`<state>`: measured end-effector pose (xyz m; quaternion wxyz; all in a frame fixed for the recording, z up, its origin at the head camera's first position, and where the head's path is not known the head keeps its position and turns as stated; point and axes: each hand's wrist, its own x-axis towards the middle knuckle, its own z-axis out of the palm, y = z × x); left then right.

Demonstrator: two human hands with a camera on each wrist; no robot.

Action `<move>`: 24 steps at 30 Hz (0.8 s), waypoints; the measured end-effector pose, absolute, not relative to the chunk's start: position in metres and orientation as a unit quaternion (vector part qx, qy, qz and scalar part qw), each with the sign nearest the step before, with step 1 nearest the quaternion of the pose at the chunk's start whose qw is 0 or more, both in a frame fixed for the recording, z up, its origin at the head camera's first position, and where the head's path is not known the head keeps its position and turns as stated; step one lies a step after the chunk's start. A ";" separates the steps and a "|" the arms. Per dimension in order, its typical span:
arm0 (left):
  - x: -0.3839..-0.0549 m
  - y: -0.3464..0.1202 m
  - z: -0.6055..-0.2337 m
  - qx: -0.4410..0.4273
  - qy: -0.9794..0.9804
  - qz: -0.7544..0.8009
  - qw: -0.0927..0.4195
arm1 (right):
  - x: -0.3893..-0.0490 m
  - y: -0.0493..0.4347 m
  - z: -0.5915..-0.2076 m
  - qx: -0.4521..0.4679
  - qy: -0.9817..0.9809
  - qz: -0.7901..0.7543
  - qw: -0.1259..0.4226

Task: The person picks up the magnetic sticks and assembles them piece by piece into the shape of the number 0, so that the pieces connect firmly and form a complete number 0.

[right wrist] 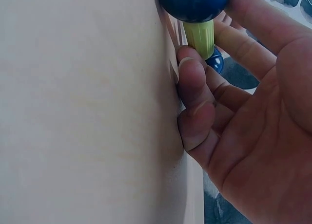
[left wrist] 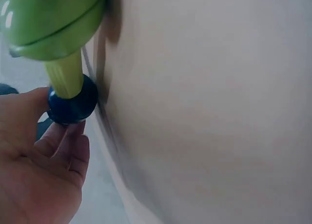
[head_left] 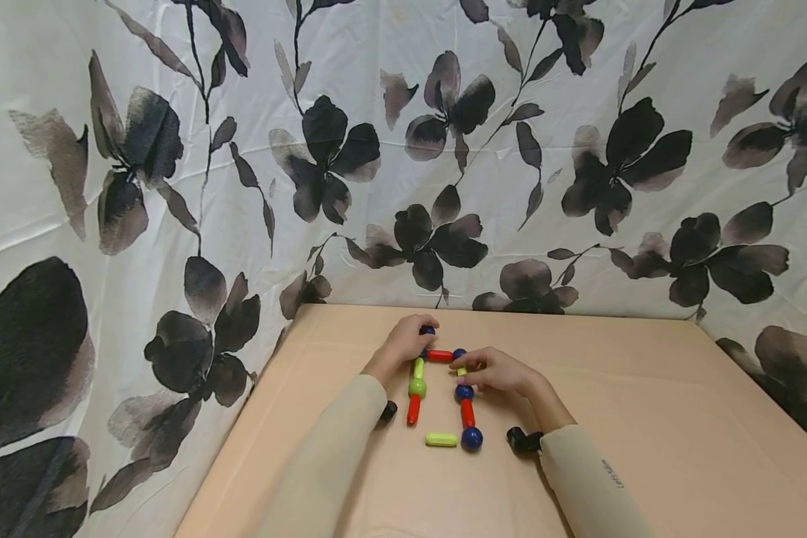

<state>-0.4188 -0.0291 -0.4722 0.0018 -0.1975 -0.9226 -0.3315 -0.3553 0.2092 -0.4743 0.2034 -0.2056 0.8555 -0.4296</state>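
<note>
On the table lies a frame of toy rods and balls. My left hand [head_left: 400, 345] is at its far left corner, thumb and fingers around a blue ball [left wrist: 73, 104] on the end of a yellow-green rod [head_left: 418, 368]. A green ball [head_left: 417, 387] and a red rod [head_left: 413, 410] continue that side. Another red rod [head_left: 440, 356] spans the far end. My right hand [head_left: 501, 370] pinches the right side's yellow-green rod [right wrist: 199, 38], thumb against its near blue ball [right wrist: 195, 2]. Below follow a red rod [head_left: 467, 413] and a blue ball [head_left: 472, 438].
A loose yellow-green rod [head_left: 441, 439] lies at the near end, left of the last blue ball. Black wrist-camera mounts [head_left: 524, 441] show by both forearms. Behind the tan table [head_left: 645, 418] hangs a floral cloth [head_left: 511, 187].
</note>
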 end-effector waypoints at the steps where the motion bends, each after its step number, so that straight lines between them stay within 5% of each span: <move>1: -0.417 -0.031 -0.472 -0.197 -0.920 -0.339 0.006 | -0.355 0.209 -0.474 -0.206 0.856 -0.429 0.204; 17: -0.366 -0.073 -0.449 -0.245 -0.858 -0.452 -0.004 | -0.353 0.207 -0.475 -0.214 0.855 -0.429 0.198; 24: -0.348 -0.090 -0.439 -0.305 -0.831 -0.460 -0.075 | -0.354 0.207 -0.476 -0.207 0.857 -0.431 0.193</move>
